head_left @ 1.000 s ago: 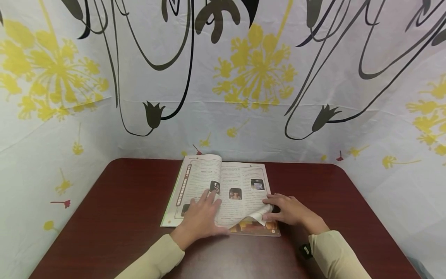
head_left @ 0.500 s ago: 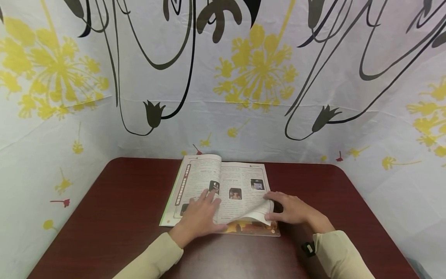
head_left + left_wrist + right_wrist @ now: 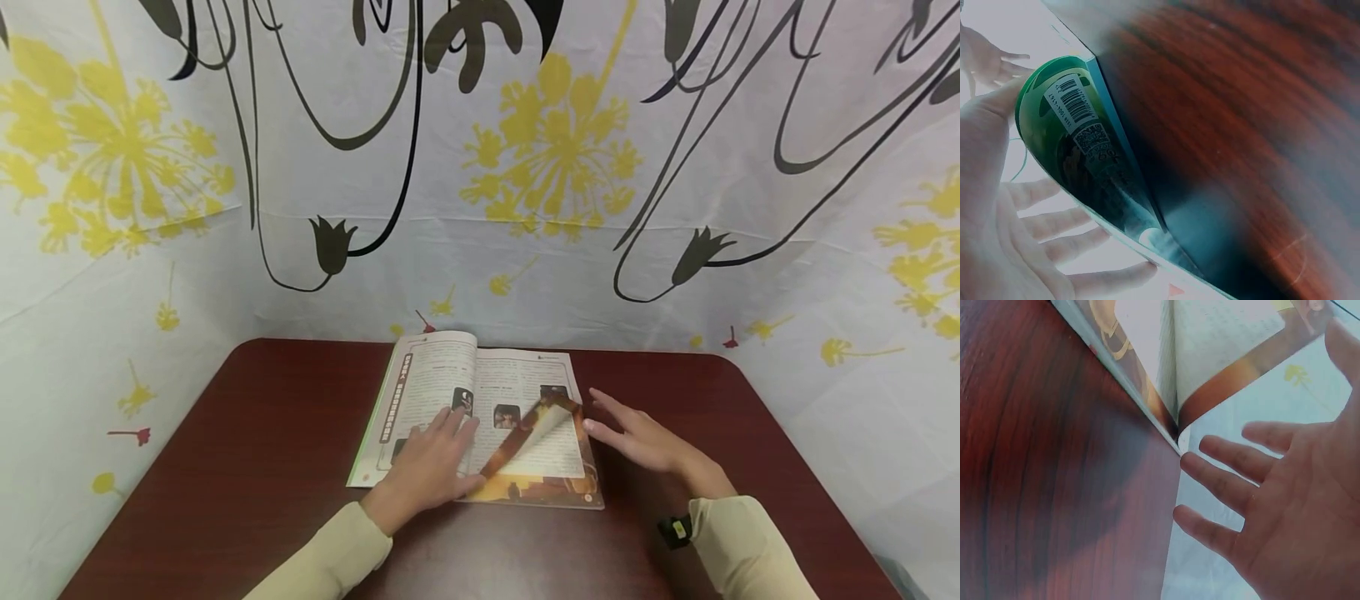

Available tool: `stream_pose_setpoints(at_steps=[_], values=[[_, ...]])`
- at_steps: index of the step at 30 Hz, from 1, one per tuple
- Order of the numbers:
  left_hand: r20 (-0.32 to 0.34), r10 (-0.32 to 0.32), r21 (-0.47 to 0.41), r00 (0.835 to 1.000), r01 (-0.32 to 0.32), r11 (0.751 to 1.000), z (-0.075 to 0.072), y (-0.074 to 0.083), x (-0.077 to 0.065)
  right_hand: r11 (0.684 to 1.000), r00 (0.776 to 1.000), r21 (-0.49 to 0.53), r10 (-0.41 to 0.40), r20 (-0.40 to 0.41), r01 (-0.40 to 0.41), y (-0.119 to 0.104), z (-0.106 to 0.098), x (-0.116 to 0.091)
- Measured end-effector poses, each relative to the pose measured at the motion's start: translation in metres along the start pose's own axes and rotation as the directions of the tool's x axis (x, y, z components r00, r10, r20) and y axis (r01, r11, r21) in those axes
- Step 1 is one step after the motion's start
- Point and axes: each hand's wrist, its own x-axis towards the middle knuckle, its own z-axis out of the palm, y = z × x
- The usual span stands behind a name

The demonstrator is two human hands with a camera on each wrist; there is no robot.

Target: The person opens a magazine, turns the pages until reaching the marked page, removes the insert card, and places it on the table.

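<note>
An open magazine (image 3: 525, 367) with printed pages lies on the table. My left hand (image 3: 429, 473) rests on its lower left page with the fingers straight and spread. In the left wrist view the magazine's green back cover (image 3: 1060, 150) bows up off the table beside that hand (image 3: 991, 225), showing a barcode label. On the right side, the lower corner of a page (image 3: 536, 421) is curled up, baring the orange-bordered page below. My right hand (image 3: 648, 442) is at the magazine's right edge, fingers extended. Its thumb is close to the lifted page; whether they touch cannot be told.
The dark red-brown wooden table (image 3: 285, 417) has rounded far corners. Behind it and at both sides hangs a white cloth (image 3: 420, 275) with yellow and grey flower prints. A dark band (image 3: 675, 531) sits at my right wrist.
The right page's lower corner has come up and folded back toward the spine. My right hand has moved slightly right and away, its fingers straightening. The left hand stays nearly where it was.
</note>
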Motion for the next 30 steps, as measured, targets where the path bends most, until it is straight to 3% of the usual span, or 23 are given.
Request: stream_pose_setpoints(at_steps=[8, 14, 18, 22, 25, 30], values=[[-0.088, 0.008, -0.03, 0.996, -0.01, 0.999, 0.0, 0.001, 0.001, 0.993, 1.0, -0.113, -0.016, -0.006, 0.015, 0.008, 0.005, 0.0], [-0.148, 0.099, -0.029, 0.984, -0.105, 0.994, 0.001, 0.001, 0.004, 0.966, 0.99, -0.215, -0.14, 0.03, 0.143, 0.006, 0.013, -0.001], [-0.193, 0.214, 0.059, 0.958, -0.207, 0.977, 0.001, 0.0, 0.006, 0.948, 0.978, -0.243, -0.194, 0.076, 0.207, 0.002, 0.016, 0.0], [-0.234, 0.321, 0.15, 0.918, -0.292, 0.945, 0.003, -0.001, 0.007, 0.951, 0.979, -0.244, -0.162, 0.123, 0.188, -0.001, 0.019, 0.002], [-0.24, 0.37, 0.194, 0.898, -0.329, 0.924, 0.004, -0.001, 0.007, 0.958, 0.982, -0.243, -0.121, 0.148, 0.155, -0.001, 0.022, 0.003], [-0.239, 0.399, 0.233, 0.885, -0.346, 0.909, 0.003, 0.0, 0.007, 0.965, 0.982, -0.233, -0.082, 0.172, 0.121, -0.001, 0.022, 0.004]])
